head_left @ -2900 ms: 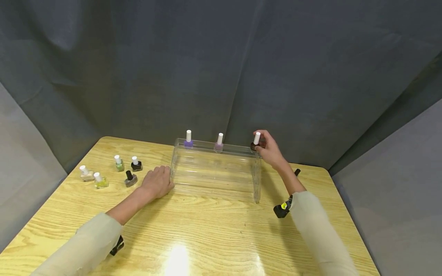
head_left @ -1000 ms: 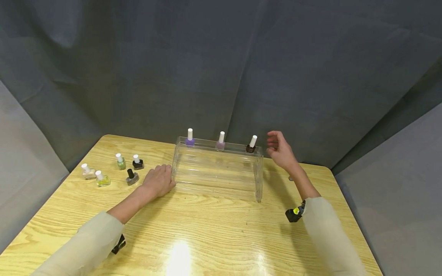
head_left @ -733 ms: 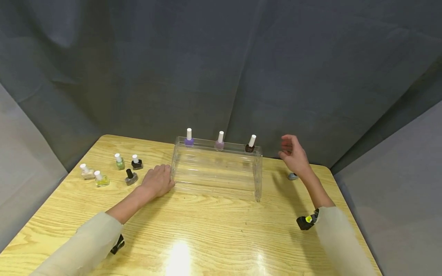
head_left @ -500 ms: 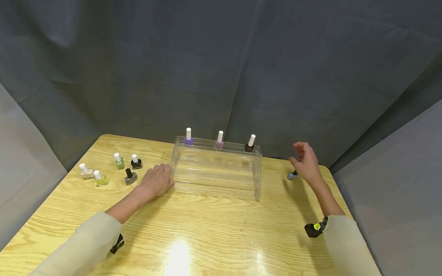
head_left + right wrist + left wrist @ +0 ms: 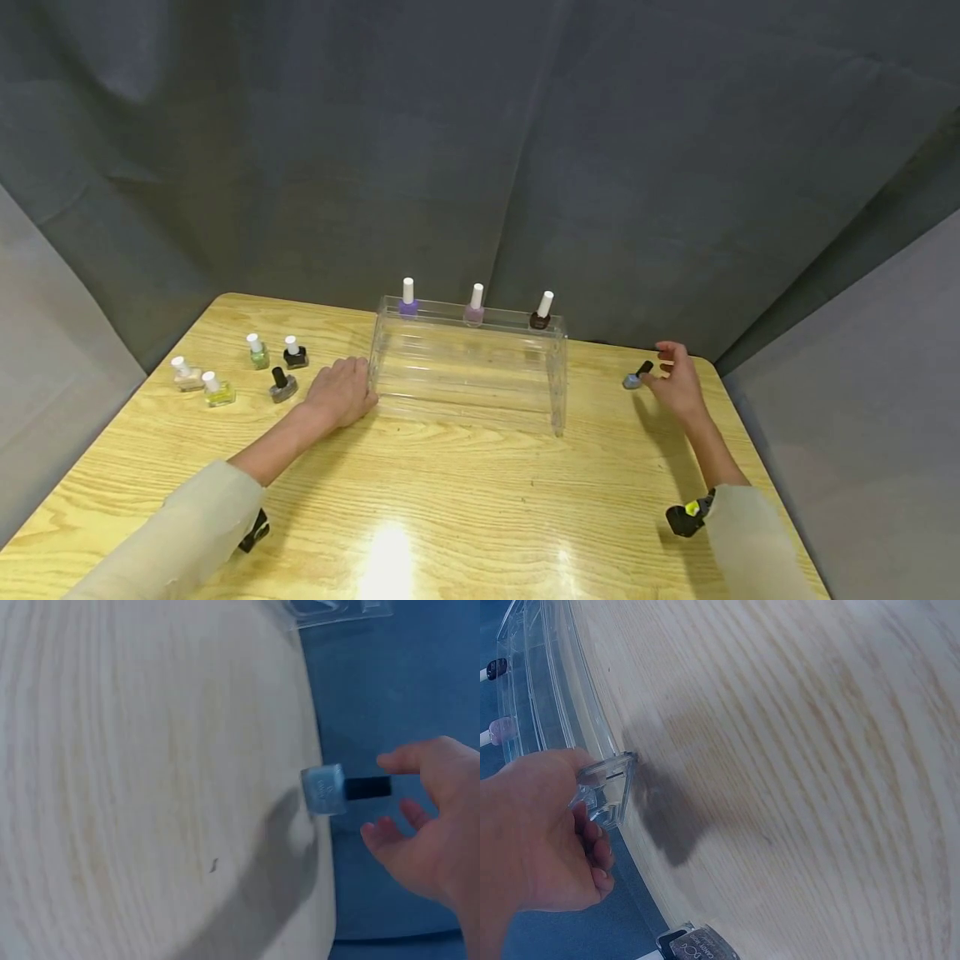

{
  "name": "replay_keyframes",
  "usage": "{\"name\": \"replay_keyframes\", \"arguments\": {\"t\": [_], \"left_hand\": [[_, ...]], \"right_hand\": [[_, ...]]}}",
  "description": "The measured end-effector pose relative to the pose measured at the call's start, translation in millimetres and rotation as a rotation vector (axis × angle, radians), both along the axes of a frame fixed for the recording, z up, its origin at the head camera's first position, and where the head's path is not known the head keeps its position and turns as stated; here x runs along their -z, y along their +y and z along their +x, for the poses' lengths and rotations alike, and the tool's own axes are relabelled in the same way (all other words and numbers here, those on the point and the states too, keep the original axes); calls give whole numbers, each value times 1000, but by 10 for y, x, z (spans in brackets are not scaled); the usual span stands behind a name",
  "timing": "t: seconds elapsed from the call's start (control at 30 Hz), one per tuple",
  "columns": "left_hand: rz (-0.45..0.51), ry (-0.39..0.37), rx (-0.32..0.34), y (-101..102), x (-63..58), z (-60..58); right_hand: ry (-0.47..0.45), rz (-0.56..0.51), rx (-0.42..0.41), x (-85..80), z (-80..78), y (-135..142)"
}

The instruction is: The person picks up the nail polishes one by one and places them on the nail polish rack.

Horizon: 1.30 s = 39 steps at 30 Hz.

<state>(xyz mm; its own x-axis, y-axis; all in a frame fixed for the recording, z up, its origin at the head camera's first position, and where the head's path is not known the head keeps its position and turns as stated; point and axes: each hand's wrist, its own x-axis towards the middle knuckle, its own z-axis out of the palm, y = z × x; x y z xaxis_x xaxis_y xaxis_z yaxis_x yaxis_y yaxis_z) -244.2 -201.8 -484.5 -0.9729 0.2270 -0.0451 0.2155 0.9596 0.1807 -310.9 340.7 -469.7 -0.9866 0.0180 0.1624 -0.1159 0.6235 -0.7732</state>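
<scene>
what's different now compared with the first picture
The right hand let go of the dark bottle, which now leans on the clear rack's top tier, slightly left of before. That hand moved right and nearer the person, to beside the blue bottle, not gripping it.

Unchanged: left hand on the rack, two purple bottles, five bottles at left.
</scene>
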Motion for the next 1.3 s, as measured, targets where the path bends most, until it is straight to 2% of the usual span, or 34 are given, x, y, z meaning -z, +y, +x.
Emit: {"name": "replay_keyframes", "arguments": {"t": [0.23,0.4,0.67,1.07,1.3], "left_hand": [[7,10,4,-5,2,0],[2,11,10,-1,-4,7],[-4,1,8,6,-17,11],[-10,12,5,0,-6,16],[-7,-7,5,12,-40,20]], "right_hand": [[-55,-60,-102,154,-53,40],[-53,-92,-121,242,-82,30],[-67,-53,-107,355,-138,21],[-39,67,-80,385,-100,59],[-82,9,-34,398,-67,101]]}}
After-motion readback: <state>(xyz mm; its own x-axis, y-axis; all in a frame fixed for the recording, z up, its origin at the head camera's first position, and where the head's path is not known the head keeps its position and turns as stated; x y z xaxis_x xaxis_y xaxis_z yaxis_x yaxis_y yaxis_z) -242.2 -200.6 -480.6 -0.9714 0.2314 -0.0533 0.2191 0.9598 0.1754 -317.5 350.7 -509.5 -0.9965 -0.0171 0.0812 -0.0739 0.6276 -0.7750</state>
